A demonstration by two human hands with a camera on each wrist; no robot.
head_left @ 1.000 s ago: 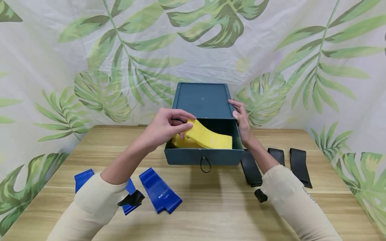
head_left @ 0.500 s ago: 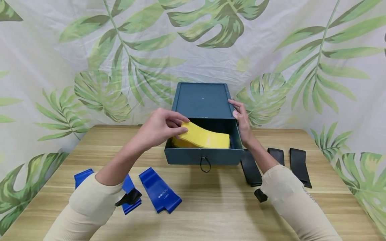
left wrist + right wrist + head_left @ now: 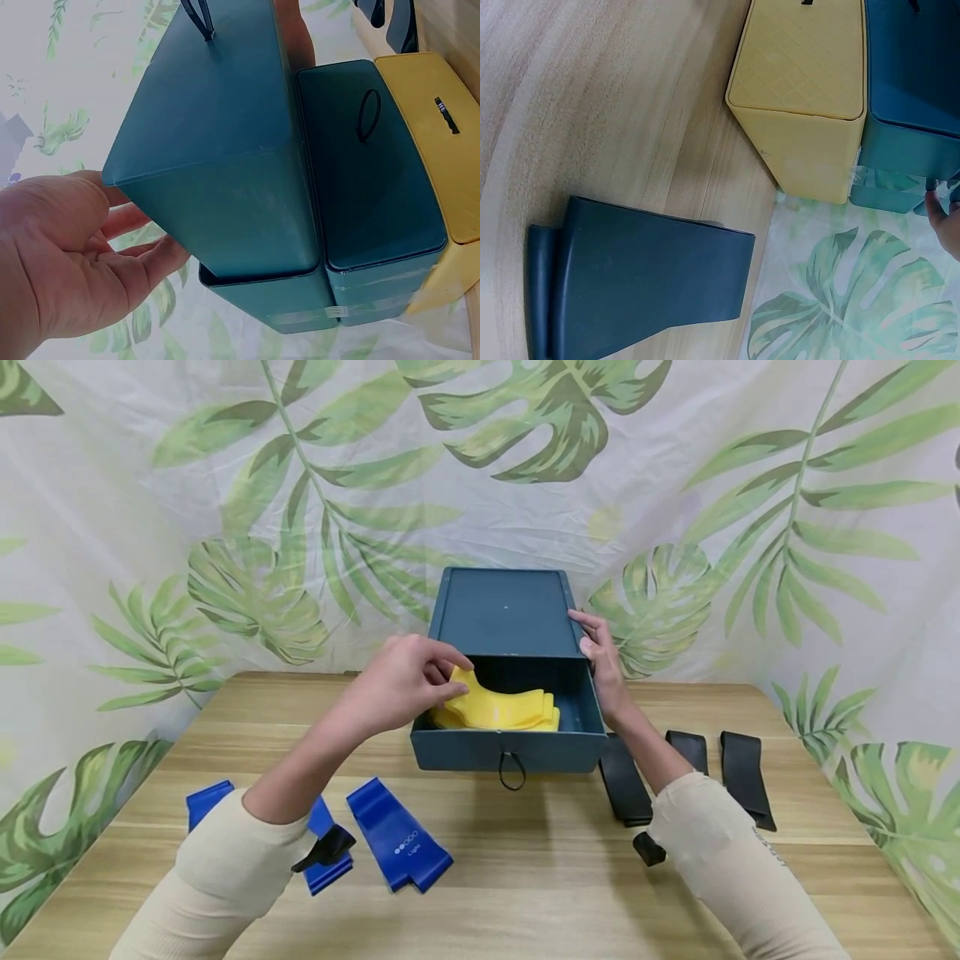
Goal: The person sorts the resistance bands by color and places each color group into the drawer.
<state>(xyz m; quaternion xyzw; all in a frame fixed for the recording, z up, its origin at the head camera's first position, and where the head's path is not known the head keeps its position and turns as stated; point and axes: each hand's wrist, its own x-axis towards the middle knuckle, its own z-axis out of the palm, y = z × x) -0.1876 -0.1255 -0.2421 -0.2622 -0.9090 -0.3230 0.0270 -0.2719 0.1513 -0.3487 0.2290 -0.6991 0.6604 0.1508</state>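
In the head view, a dark teal drawer box (image 3: 504,618) stands at the table's far edge with its top drawer (image 3: 465,752) pulled out. Folded yellow resistance bands (image 3: 510,708) lie inside, curving up at the left end. My left hand (image 3: 408,685) pinches that raised end between thumb and fingers. My right hand (image 3: 606,672) holds the right side of the box near its front corner. The left wrist view shows the left hand (image 3: 82,251) beside the pulled-out drawer (image 3: 217,97), whose contents are hidden there.
Blue resistance bands (image 3: 399,835) lie at the left of the wooden table (image 3: 510,893), partly under the left sleeve. Black bands (image 3: 745,777) lie at the right, near the right forearm. Below the top drawer are another teal drawer (image 3: 382,180) and a yellow drawer (image 3: 435,142).
The yellow bands have shifted left and lower in the drawer, their right ends now fanned apart. My left hand has moved slightly left with them. The right hand stays on the box.
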